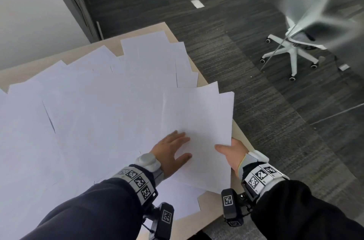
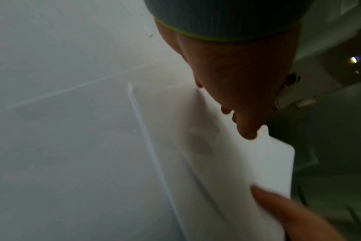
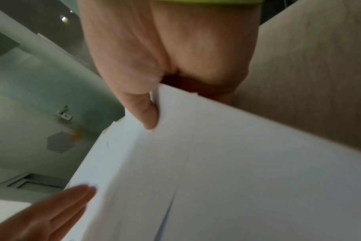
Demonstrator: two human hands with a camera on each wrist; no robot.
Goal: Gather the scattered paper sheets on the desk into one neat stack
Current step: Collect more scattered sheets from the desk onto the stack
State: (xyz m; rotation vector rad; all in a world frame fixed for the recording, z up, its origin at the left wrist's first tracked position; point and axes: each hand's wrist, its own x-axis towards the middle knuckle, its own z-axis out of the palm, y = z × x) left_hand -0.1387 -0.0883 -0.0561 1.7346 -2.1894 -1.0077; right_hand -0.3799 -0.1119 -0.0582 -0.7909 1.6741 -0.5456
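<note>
**Already a bundle in hand, many sheets loose**

Smooth, flat, rectangular white paper sheets (image 1: pixel 88 106) lie fanned and overlapping across most of the pale, matte desk (image 1: pixel 241 135), their corners jutting at different angles. Near the desk's right edge, a thin bundle of sheets (image 1: pixel 199 121) sits raised and slightly splayed, its edges not quite aligned. The right hand (image 1: pixel 232 153) grips this bundle at its near right corner, thumb (image 3: pixel 146 112) pressed on top and fingers curled underneath. The left hand (image 1: pixel 171 151) rests flat on the paper beside the bundle's left edge, fingers straight and close together, thumb spread. Both wrists wear grey bands with square black-and-white markers. Beyond the desk lies dark ribbed carpet with a white swivel chair (image 1: pixel 293 50) on 5 castors.
</note>
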